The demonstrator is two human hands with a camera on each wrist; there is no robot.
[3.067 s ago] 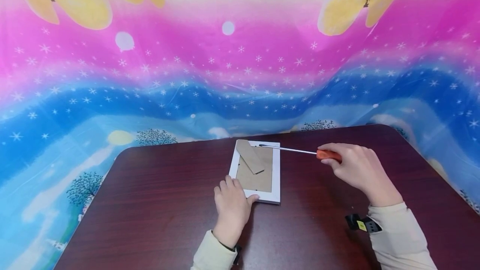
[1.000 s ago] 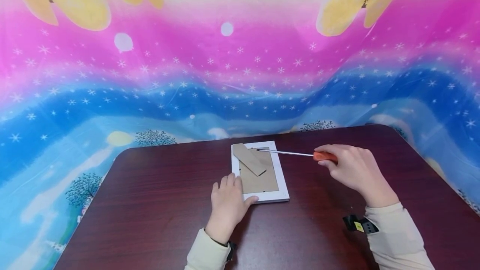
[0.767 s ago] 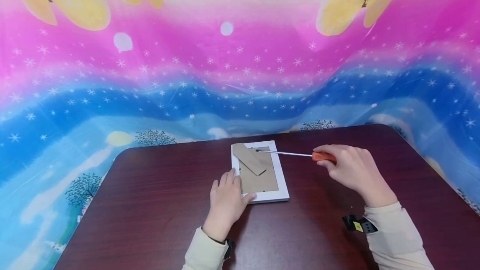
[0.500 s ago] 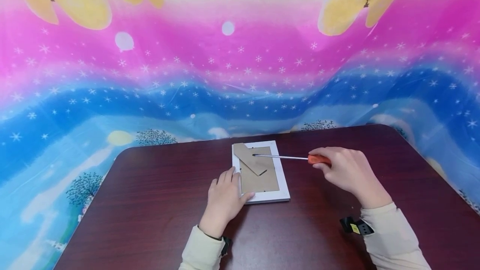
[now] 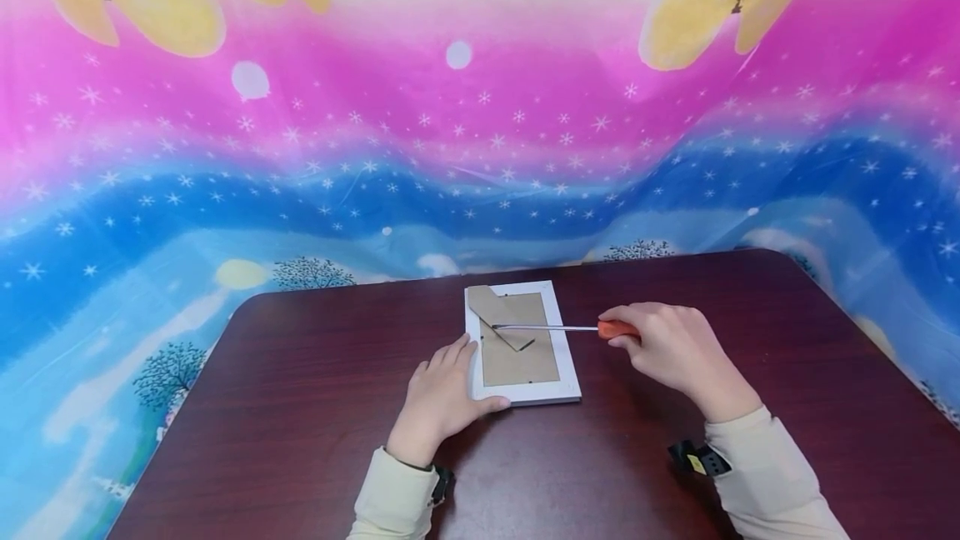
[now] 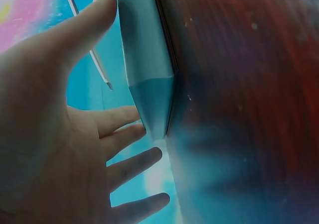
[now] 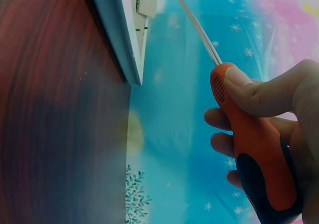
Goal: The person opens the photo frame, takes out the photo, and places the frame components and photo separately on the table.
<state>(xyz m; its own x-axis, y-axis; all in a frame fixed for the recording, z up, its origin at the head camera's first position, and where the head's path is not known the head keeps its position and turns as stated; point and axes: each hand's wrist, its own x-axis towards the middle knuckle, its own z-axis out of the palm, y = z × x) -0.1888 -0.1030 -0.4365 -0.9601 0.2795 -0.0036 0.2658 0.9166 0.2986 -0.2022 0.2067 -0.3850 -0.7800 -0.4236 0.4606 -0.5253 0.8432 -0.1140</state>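
A white picture frame [image 5: 567, 363] lies face down, its brown backing board [image 5: 521, 367] and slanted stand flap [image 5: 487, 303] upward. Small dark tabs show along the board's edges. My left hand [image 5: 438, 397] rests at the frame's near left corner, fingers spread along the left side and thumb at the near edge. My right hand [image 5: 675, 350] grips a screwdriver [image 7: 259, 149] by its orange and black handle. Its long metal shaft [image 5: 551, 327] reaches left across the frame, and the tip overlaps the flap's lower left edge in the head view.
The dark reddish-brown table [image 5: 315, 407] has rounded far corners. Behind it hangs a printed cloth [image 5: 420, 140] in pink and blue with snowflakes. Dark straps with small devices [image 5: 697, 458] sit on both wrists.
The frame has turned slightly on the table since the earliest view. The screwdriver tip has moved from the frame's far edge nearer and leftward over the flap. My left hand has shifted slightly left.
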